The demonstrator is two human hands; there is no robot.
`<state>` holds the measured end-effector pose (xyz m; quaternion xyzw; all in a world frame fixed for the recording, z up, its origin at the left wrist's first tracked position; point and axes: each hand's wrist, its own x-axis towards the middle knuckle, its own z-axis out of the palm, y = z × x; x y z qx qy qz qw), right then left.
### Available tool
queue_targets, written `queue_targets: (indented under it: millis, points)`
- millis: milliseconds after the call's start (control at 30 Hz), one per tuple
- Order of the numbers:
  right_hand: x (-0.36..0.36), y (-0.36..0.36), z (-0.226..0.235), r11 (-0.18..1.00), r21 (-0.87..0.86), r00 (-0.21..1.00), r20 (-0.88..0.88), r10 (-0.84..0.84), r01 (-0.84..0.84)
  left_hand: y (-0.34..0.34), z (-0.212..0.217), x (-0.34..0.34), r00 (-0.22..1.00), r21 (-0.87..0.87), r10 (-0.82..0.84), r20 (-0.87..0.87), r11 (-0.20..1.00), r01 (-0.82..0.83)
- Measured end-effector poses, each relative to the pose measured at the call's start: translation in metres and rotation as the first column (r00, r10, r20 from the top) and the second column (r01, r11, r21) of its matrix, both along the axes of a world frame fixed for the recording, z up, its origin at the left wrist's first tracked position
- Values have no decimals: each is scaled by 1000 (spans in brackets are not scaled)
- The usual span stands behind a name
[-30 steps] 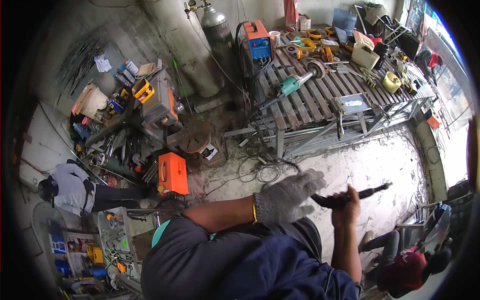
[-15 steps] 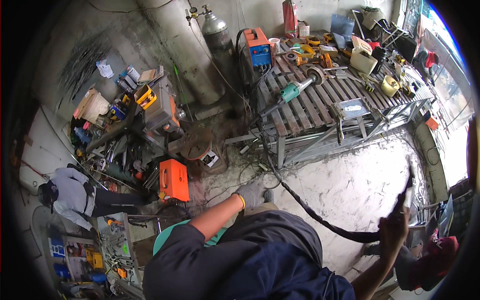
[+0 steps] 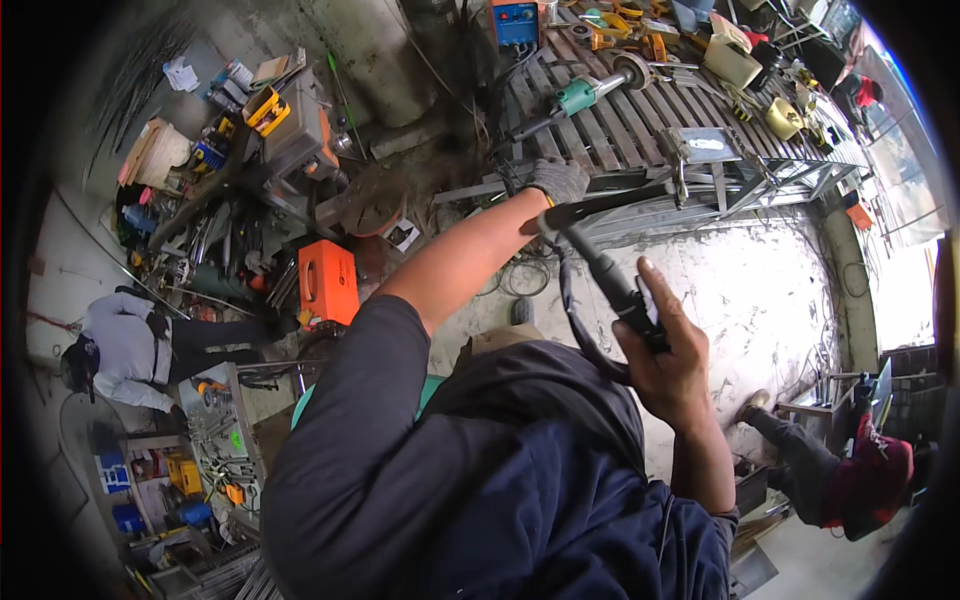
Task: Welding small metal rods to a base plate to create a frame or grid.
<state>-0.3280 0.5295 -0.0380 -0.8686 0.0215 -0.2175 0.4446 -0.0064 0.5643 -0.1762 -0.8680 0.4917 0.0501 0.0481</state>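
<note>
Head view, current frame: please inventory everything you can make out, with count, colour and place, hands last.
Torch-like tool: one, black and grey, in the right hand.
Slatted bench: one, grey-brown, upper right.
Power tool: one, green and grey, on the bench.
Control box: one, blue and orange, top edge.
Tub: one, pale yellow, bench's right end.
Case: one, orange, left of centre.
Open bin: one, yellow, upper left.
Grey-topped person: one, grey and dark, left.
Red-topped person: one, dark red, lower right.
Small tools: uncountable, mixed colours, bench and left side.
Left hand: one, grey-gloved, near the bench's front edge; grip unclear.
Right hand: one, bare, around the torch-like tool.
</note>
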Motion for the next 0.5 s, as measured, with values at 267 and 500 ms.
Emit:
queue_targets:
  millis: [267, 500]
  points:
    - [-4, 1, 0, 1000, 4, 995, -96, 9, -9, -29, -3, -25, 995, -7, -85, 61, 996, 86]
    - [-13, -7, 3, 995, 75, 994, -99, -55, 62, -36, -5, -31, 994, 14, -96, 44, 995, 95]
